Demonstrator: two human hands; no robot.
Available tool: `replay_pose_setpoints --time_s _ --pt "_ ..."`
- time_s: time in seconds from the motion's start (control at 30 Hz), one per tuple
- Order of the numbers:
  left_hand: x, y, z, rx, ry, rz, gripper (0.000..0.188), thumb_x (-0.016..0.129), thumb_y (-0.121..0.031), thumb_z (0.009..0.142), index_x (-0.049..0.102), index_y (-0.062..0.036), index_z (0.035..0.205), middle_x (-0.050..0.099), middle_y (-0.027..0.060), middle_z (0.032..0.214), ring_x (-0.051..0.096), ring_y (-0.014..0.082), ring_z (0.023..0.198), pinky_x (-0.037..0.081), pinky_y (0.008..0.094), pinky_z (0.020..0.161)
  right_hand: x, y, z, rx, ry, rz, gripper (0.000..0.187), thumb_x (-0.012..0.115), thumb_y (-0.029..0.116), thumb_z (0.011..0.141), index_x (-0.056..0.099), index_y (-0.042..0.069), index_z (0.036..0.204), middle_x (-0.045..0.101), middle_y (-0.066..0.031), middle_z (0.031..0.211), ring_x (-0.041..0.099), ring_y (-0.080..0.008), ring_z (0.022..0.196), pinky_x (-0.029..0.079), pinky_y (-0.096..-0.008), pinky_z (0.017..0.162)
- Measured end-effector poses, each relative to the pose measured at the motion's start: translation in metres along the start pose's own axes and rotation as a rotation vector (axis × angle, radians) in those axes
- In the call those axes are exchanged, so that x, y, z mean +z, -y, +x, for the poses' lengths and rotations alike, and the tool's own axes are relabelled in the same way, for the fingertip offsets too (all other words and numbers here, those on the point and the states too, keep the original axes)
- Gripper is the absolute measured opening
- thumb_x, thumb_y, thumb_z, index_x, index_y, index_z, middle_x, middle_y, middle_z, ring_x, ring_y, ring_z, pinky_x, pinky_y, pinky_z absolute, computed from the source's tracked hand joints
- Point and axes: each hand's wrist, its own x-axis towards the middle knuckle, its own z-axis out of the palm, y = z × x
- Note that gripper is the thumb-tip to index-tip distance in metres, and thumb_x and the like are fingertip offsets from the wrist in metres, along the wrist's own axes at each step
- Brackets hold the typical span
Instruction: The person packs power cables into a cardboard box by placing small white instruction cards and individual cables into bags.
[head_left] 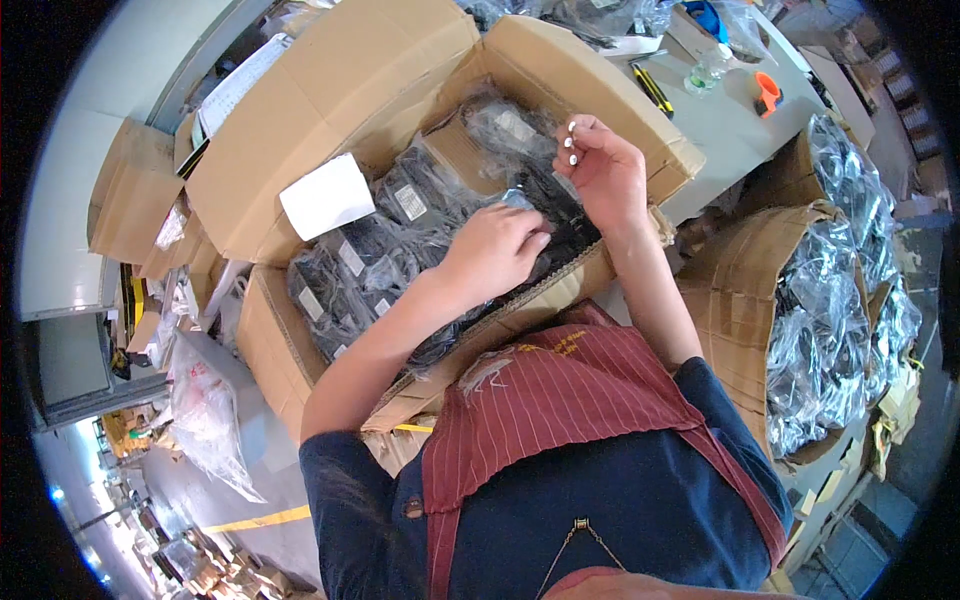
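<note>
An open cardboard box (515,305) in front of me holds several clear plastic bags (410,203) with black items and white labels inside. My left hand (495,250) is over the right half of the box, with its fingers curled down and closed among the bags. Whatever those fingers grip is hidden. A bluish piece of plastic (517,198) shows just beyond its knuckles. My right hand (605,170) is raised at the box's right side, fingers bent toward the palm and white showing at the tips. Nothing I can name shows in it.
A white sheet (327,196) lies at the box's left flap. On the grey table (730,125) are an orange tape dispenser (768,94) and a yellow-and-black cutter (652,88). Another carton (740,300) of bagged items stands to the right. A plastic bag (207,410) hangs at left.
</note>
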Motion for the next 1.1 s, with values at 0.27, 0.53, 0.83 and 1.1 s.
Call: replay_pose_setpoints --time_s 0.27,0.53,0.83,1.1 --pt "0.033 0.016 0.017 0.181 -0.009 0.207 0.03 0.073 -0.019 0.079 0.065 -0.0019 0.102 0.064 0.0141 0.103 0.054 0.0359 0.107 0.046 0.044 0.095 -0.007 0.006 -0.003 -0.044 -0.022 0.004 0.011 0.057 0.013 0.09 0.059 0.003 0.094 0.058 -0.0054 0.087 0.05 -0.0133 0.071 0.043 -0.0301 0.069" --pt "-0.008 0.016 -0.01 -0.355 -0.09 -0.951 0.023 0.057 -0.017 0.101 0.057 0.0009 0.116 0.072 0.0108 0.093 0.068 0.0138 0.084 0.053 0.0275 0.073 0.006 0.005 -0.015 0.064 0.083 -0.284 0.017 0.06 0.021 0.095 0.066 0.004 0.097 0.064 -0.0018 0.086 0.059 -0.0097 0.072 0.047 -0.0249 0.065" --pt "-0.02 0.008 -0.022 -0.362 -0.24 -0.962 0.026 0.056 -0.014 0.1 0.063 0.0046 0.116 0.072 0.0101 0.089 0.061 0.0092 0.07 0.05 0.0239 0.065 0.041 0.014 -0.026 0.075 0.192 -0.639 0.014 0.067 0.017 0.092 0.067 0.004 0.098 0.067 0.0 0.085 0.056 -0.0057 0.068 0.047 -0.0218 0.061" --pt "-0.021 -0.005 -0.023 -0.401 -0.376 -0.767 0.024 0.063 -0.012 0.096 0.067 0.0035 0.114 0.073 0.0055 0.08 0.06 0.0053 0.06 0.05 0.0215 0.054 0.048 0.01 -0.026 -0.16 0.198 -1.108 0.01 0.069 0.009 0.089 0.069 0.001 0.094 0.067 -0.0016 0.081 0.059 -0.0066 0.064 0.049 -0.0257 0.058"
